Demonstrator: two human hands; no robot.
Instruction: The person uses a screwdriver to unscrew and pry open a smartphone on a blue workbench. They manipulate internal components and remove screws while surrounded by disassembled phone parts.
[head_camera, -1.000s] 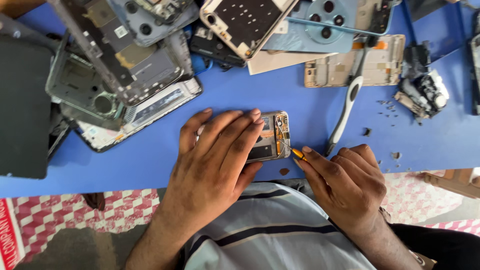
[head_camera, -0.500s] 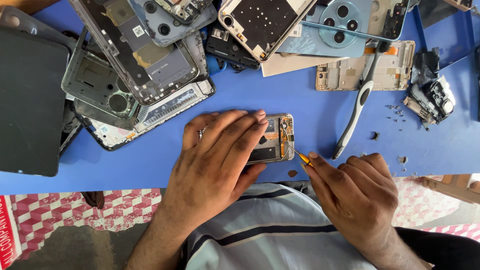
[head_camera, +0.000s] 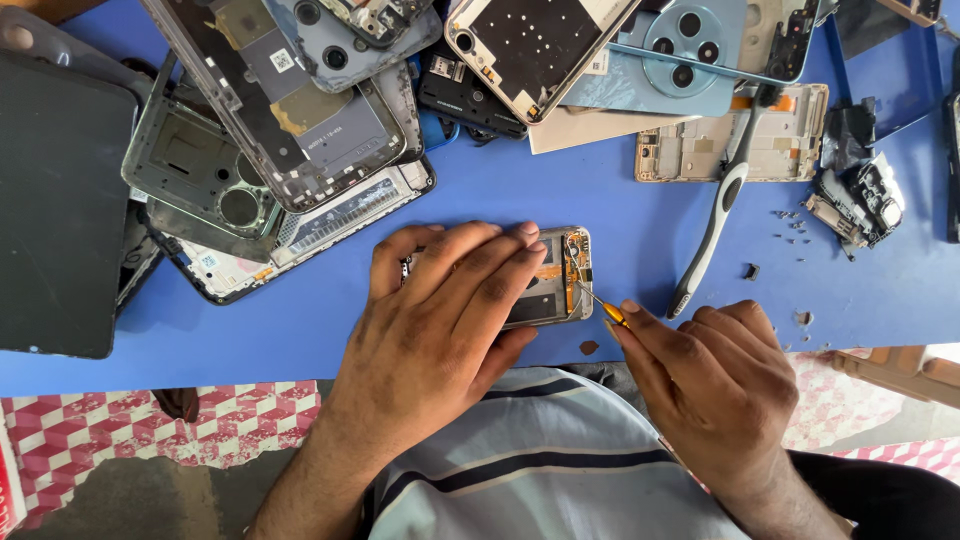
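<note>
Head view: left hand (head_camera: 440, 320) flat, fingers together, pins opened phone (head_camera: 560, 280); right hand (head_camera: 715, 385) fingers clamp screwdriver (head_camera: 598, 303); keep tip seated.

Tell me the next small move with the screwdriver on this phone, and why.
Probably keep the left hand pressing the phone flat and turn the screwdriver in place. Its tip already sits inside the open frame near the right end, the right hand pinches the handle, and loose screws on the table suggest screws are coming out.
</note>
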